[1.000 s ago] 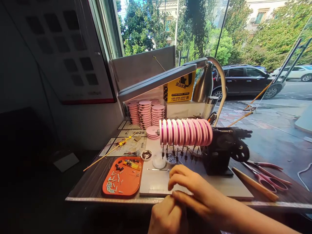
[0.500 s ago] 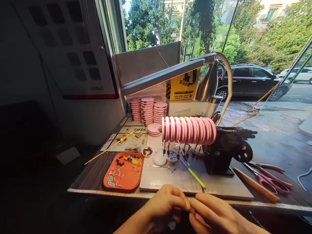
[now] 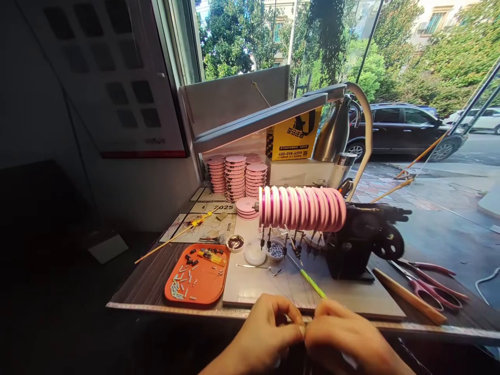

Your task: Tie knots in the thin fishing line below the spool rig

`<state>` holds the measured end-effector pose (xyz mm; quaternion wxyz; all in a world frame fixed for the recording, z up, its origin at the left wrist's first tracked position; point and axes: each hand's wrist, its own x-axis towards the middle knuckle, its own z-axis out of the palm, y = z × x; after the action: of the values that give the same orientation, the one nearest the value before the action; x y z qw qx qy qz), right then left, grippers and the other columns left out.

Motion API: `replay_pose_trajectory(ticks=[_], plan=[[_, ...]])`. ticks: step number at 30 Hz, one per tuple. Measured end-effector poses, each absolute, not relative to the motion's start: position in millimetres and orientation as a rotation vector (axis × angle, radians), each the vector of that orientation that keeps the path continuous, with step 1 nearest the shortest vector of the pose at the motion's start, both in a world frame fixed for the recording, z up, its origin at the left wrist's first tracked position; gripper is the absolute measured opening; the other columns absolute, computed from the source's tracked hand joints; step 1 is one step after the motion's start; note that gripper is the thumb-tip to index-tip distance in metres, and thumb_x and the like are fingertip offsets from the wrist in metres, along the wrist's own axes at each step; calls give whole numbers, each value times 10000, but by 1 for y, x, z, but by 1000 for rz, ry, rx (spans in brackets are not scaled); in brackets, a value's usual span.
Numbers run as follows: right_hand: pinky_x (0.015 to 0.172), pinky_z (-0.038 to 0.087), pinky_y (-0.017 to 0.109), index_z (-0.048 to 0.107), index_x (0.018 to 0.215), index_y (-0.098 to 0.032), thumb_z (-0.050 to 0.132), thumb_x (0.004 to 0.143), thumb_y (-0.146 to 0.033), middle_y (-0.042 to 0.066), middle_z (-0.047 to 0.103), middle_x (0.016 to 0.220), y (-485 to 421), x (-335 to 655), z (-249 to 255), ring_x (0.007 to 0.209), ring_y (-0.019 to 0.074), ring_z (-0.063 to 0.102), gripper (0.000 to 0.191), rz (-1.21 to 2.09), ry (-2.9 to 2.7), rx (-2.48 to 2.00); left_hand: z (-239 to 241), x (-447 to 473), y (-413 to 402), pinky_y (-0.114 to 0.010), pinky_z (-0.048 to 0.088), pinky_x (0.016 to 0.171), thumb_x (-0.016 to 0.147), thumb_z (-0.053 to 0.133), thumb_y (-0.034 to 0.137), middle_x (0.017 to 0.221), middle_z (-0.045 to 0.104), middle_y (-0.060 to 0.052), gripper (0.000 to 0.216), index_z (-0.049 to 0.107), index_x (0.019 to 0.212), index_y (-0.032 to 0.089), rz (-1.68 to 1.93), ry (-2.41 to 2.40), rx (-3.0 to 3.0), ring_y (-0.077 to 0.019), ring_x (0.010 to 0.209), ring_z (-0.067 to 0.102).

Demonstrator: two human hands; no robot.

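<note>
At the table's front edge my left hand (image 3: 269, 329) is closed, its thumb and forefinger pinched together. My right hand (image 3: 347, 336) is closed too, its curled fingers meeting the left fingertips. What they pinch is too small and too hidden to make out. Just beyond the right hand lies a green-handled tool (image 3: 311, 283) with a thin metal shaft. Above both hands, a row of pink spools (image 3: 302, 209) wound with purple line sits on the shaft of a black winding machine (image 3: 353, 245). Several dark clips hang on threads below the spools.
An orange tray (image 3: 214, 296) with small tubes and black bits lies left. Small bowls of blue-white beads (image 3: 276, 251) and dark pieces (image 3: 235, 243) stand mid-table. Stacked pink spools (image 3: 235, 179) are behind. Red-handled scissors (image 3: 433, 294) and a wooden strip (image 3: 410, 296) lie right. A lamp arm (image 3: 265, 117) spans above.
My right hand has turned and curled inward, its fingers lifting over the end of the green handle. The left hand has shifted slightly right, still pinching.
</note>
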<state>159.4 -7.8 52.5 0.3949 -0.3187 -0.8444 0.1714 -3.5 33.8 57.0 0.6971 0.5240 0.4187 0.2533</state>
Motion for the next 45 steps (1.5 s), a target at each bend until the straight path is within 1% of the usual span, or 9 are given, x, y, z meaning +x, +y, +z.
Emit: replay_pose_trajectory(ticks=[5, 9, 12, 19, 24, 30, 38, 42, 45], plan=[[692, 395, 197, 553, 790, -123, 481, 874, -440, 31, 553, 765, 4, 152, 69, 744, 109, 511, 336, 1193, -1615, -1134, 41, -5, 22, -236, 374, 561, 796, 473, 227, 747, 483, -61, 169, 509, 660, 133, 1050, 1015, 1958, -132, 644, 489], [671, 378, 184, 488, 767, -106, 547, 818, -470, 21, 519, 731, 17, 146, 73, 710, 91, 473, 372, 1374, -1392, -1091, 21, -3, 24, -233, 354, 454, 791, 388, -7, 838, 611, -121, 205, 569, 813, 85, 1765, 769, 2665, -112, 538, 507], [630, 372, 169, 488, 781, -98, 540, 822, -450, 31, 530, 731, 18, 151, 72, 673, 77, 469, 358, 1436, -1409, -1083, 25, -5, 30, -259, 305, 395, 763, 388, -17, 733, 651, -107, 227, 596, 809, 62, 1702, 487, 2922, -119, 454, 466], [502, 331, 217, 530, 810, -125, 409, 879, -102, 30, 515, 680, 3, 156, 57, 568, 91, 424, 141, 12, -2200, -680, 57, -6, 39, -181, 233, 398, 494, 566, 173, 514, 497, 13, 77, 532, 545, 126, 520, 910, 1044, -49, 407, 353], [496, 245, 271, 530, 678, -106, 360, 885, -43, 12, 420, 511, 2, 148, 49, 493, 108, 315, 275, -478, -2185, -568, 65, -3, 42, -182, 108, 363, 416, 517, 180, 434, 373, 56, 109, 485, 509, 133, 330, 913, 854, -24, 350, 209], [538, 331, 188, 551, 746, -126, 361, 946, -245, 30, 511, 628, 4, 153, 54, 591, 90, 446, 301, 416, -1998, -771, 56, -7, 27, -207, 354, 567, 656, 579, 196, 719, 521, -50, 98, 538, 607, 122, 854, 988, 1601, -113, 654, 486], [550, 327, 143, 486, 792, -93, 556, 809, -458, 29, 550, 756, 26, 146, 80, 563, 33, 376, 373, 1479, -1413, -1066, 26, -7, 34, -246, 284, 396, 775, 364, -30, 694, 619, -87, 235, 552, 731, 104, 1794, 521, 2913, -101, 428, 430], [577, 348, 156, 499, 861, -115, 440, 902, -404, 31, 518, 750, 22, 154, 65, 641, 68, 441, 298, 1068, -1820, -1043, 26, -15, 45, -203, 337, 474, 725, 430, 43, 632, 582, -46, 159, 521, 640, 143, 1210, 588, 2435, -109, 539, 507], [477, 259, 197, 489, 827, -134, 276, 974, -238, 13, 467, 625, 17, 155, 46, 547, 78, 405, 278, 72, -2283, -714, 30, -15, 49, -196, 339, 573, 548, 580, 152, 629, 573, -26, 67, 548, 602, 127, 615, 845, 1439, -105, 603, 498]])
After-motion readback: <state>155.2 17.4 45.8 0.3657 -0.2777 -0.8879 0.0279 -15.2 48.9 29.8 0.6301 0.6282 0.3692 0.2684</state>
